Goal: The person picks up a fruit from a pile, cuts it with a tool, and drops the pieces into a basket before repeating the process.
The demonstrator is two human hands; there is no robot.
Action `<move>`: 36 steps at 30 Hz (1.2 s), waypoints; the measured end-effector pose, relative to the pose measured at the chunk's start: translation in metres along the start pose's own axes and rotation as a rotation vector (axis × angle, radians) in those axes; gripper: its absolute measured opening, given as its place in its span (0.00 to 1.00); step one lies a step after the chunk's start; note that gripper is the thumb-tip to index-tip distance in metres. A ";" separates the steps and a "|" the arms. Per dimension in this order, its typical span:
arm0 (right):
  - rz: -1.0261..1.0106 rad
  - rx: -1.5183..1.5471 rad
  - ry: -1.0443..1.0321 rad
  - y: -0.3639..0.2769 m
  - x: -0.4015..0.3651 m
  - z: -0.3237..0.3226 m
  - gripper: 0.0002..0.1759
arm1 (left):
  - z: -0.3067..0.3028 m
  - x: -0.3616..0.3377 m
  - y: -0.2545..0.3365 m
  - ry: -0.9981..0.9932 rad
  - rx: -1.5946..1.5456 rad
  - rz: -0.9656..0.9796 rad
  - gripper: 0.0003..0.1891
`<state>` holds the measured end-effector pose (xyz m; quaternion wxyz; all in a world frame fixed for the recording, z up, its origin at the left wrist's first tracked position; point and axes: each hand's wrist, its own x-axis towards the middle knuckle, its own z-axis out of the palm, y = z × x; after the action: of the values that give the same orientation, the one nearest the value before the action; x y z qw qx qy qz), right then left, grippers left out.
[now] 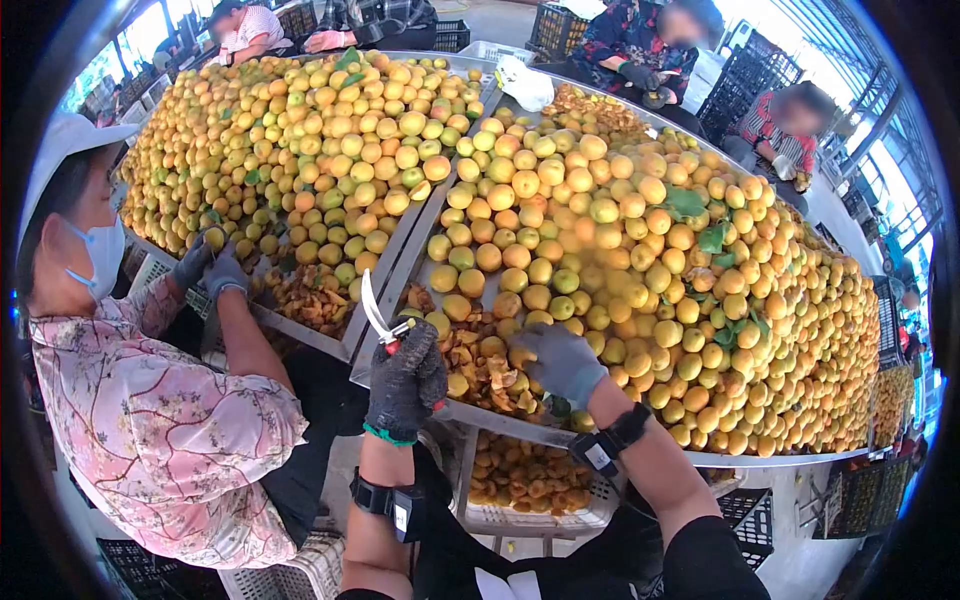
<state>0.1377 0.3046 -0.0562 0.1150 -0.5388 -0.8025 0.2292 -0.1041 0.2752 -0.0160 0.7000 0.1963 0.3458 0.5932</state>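
Observation:
My left hand (408,375), in a dark knit glove with a green cuff, is closed round the red handle of a curved knife (372,306). Its pale hooked blade points up and to the left, above the tray's edge. My right hand (562,366), in a grey glove, is at the front of the fruit heap with its fingers curled about an apricot (520,354); the fingertips are partly hidden. Cut apricot pieces (490,372) lie just left of it. Whole yellow-orange apricots (660,290) are piled beyond and to the right.
A metal divider (405,245) splits the table. At left, a masked person (170,400) in grey gloves handles fruit. Other people sit along the far side. Below the rim stands a white crate (590,515) of cut fruit (525,475). A white bag (525,83) lies at the far edge.

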 end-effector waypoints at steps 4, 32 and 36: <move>0.047 -0.227 -0.137 -0.002 0.004 0.003 0.24 | -0.003 0.004 -0.004 -0.027 -0.046 -0.017 0.04; 0.232 0.248 0.250 0.033 -0.064 -0.049 0.30 | 0.008 0.004 -0.013 0.029 0.055 -0.026 0.09; 0.103 -0.160 0.643 0.040 -0.040 -0.104 0.27 | 0.012 0.004 -0.012 0.002 0.081 -0.040 0.09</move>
<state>0.2311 0.3059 0.0170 0.3081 -0.6305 -0.7123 -0.0106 -0.0874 0.2779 -0.0172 0.7029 0.2171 0.3740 0.5648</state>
